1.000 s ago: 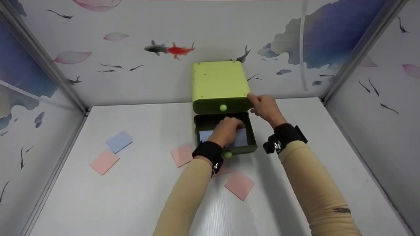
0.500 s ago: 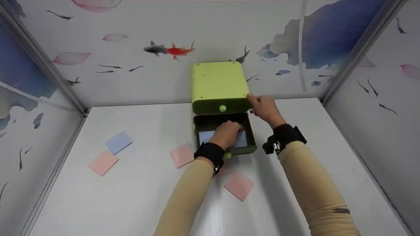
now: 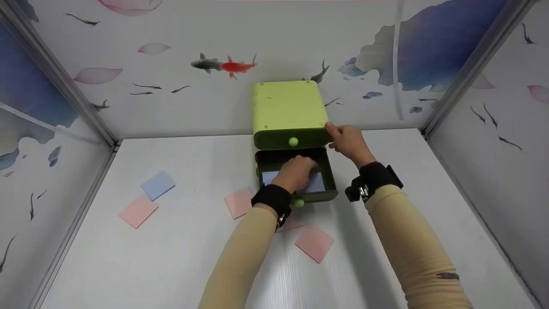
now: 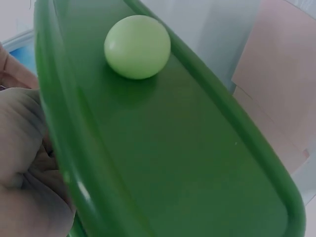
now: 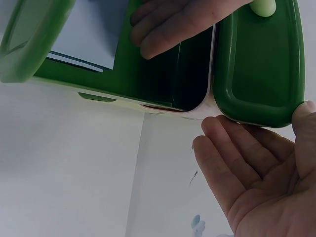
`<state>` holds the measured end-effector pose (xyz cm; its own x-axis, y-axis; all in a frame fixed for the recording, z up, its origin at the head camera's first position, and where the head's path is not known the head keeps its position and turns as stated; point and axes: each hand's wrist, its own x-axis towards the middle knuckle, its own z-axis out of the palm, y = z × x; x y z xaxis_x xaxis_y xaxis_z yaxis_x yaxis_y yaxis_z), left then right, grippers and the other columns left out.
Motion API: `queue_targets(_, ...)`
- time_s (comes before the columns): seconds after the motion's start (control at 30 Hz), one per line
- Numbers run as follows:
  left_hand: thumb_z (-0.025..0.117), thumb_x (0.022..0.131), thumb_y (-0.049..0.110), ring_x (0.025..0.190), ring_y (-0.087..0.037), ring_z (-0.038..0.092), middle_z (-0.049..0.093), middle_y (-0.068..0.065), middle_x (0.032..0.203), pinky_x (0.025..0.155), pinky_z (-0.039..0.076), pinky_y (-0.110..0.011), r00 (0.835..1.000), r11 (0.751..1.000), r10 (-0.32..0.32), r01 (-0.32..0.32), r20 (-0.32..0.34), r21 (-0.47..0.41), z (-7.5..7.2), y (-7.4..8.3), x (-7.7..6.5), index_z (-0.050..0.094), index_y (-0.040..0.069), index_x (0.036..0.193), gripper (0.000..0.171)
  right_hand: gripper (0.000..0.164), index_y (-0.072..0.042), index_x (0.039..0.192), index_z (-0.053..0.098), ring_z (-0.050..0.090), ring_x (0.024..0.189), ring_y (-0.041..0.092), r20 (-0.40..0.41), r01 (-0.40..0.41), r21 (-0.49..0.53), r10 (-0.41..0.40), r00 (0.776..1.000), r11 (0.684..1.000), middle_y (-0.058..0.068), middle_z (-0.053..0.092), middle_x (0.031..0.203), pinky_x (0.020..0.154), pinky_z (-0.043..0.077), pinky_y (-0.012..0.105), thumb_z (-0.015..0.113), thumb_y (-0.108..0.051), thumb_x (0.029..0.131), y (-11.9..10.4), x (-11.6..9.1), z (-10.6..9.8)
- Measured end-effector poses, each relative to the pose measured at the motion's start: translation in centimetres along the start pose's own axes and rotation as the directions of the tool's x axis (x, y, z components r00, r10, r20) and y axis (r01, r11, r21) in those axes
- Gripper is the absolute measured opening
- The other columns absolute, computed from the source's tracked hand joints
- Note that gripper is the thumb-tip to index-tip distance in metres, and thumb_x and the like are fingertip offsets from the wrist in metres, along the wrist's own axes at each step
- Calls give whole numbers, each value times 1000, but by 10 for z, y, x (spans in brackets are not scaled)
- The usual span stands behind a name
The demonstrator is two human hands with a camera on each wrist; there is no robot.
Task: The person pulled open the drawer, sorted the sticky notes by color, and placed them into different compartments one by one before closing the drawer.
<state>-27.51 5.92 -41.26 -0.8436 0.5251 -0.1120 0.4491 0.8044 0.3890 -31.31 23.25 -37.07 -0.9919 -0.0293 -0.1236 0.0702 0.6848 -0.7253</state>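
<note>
A lime-green cabinet (image 3: pixel 289 105) with round knobs stands against the back wall. Its upper drawer (image 3: pixel 274 139) is closed; the lower drawer (image 3: pixel 324 196) is pulled out. Blue paper squares (image 5: pixel 94 29) lie inside the lower drawer, partly covered by my left hand (image 3: pixel 296 171). In the right wrist view, that hand's fingers (image 5: pixel 163 39) reach loosely extended over the drawer's inside, apart from the paper. My right hand (image 3: pixel 349 141) holds the cabinet's front right corner, thumb (image 5: pixel 306 112) at the edge and other fingers against the side.
On the white table (image 3: pixel 193 266), pink squares lie in front of the drawer, one (image 3: pixel 238 203) left, one (image 3: pixel 314 243) nearer me, another (image 3: pixel 291 225) partly behind my left wrist. A blue square (image 3: pixel 158 185) and a pink square (image 3: pixel 138 212) lie further left. Patterned walls enclose the table.
My left hand shifts slightly within the lower drawer, its fingers changing position over the blue paper. My right hand stays on the cabinet corner. The squares on the table have not moved.
</note>
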Motion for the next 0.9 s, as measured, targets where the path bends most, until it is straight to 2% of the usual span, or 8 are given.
queue_targets(0.2,58,92,-4,111,-18,60,67,-2,122,96,49,-34,1000,999,5,-5,-2,-36,-5,-4,-7,68,17,124,40,69,1,131,58,66,107,34,-5,5,-7,-5,1000,1000,21,65,123,90,51,42,33,-56,102,1,-1,1)
queue_targets(0.53,62,94,7,115,-16,62,68,-1,125,100,49,-34,1000,997,30,-30,-5,-77,-16,-16,-21,67,15,126,33,69,1,126,62,68,99,29,-9,23,-32,-23,1000,999,22,67,118,82,51,35,32,-56,102,1,0,4)
queue_targets(0.73,62,93,3,114,-15,63,69,-1,123,98,51,-33,999,996,41,-43,-28,-84,-25,-22,-28,67,16,126,35,71,2,131,58,67,107,35,6,19,4,-19,1000,1000,22,64,125,90,52,41,32,-57,101,1,0,1)
queue_targets(0.9,65,93,7,112,-14,63,69,0,121,97,51,-33,996,995,69,-73,-50,-74,-32,-30,-32,68,16,125,33,72,2,136,54,65,111,36,11,15,18,-15,1000,1000,23,62,128,96,50,45,32,-57,101,1,-2,0)
